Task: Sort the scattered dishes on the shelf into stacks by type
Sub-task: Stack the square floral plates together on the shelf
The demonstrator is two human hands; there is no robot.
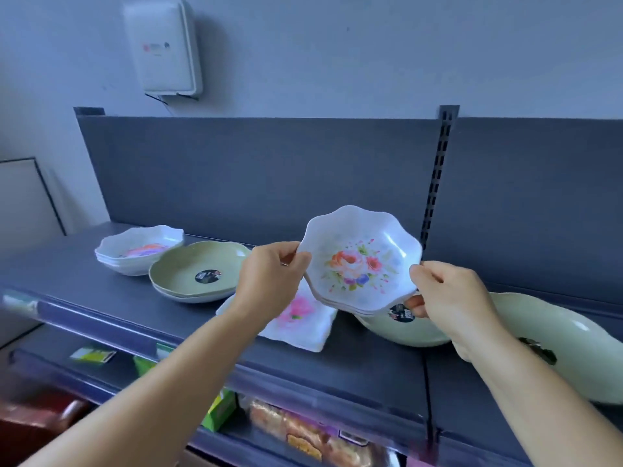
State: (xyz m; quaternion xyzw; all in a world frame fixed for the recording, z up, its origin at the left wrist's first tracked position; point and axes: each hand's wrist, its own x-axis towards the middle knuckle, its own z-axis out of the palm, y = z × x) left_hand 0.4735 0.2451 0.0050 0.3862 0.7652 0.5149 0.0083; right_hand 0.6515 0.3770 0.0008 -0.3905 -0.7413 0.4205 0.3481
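Observation:
I hold a small stack of white scalloped bowls with a flower print (360, 261) tilted toward me above the dark shelf (337, 369). My left hand (269, 281) pinches its left rim and my right hand (451, 298) pinches its right rim. At the far left sits another stack of white floral bowls (138, 249). Beside it stand stacked green bowls (199, 273) with a black sticker. A white square floral plate (300, 321) lies below my left hand. Partly hidden under the held stack is a green bowl (401, 328). A larger green dish (566, 345) lies at the right.
A dark back panel (269, 176) with a slotted upright (438, 176) rises behind the shelf. A white wall box (165, 45) hangs above. Packaged goods (303, 433) fill the lower shelf beneath the front edge.

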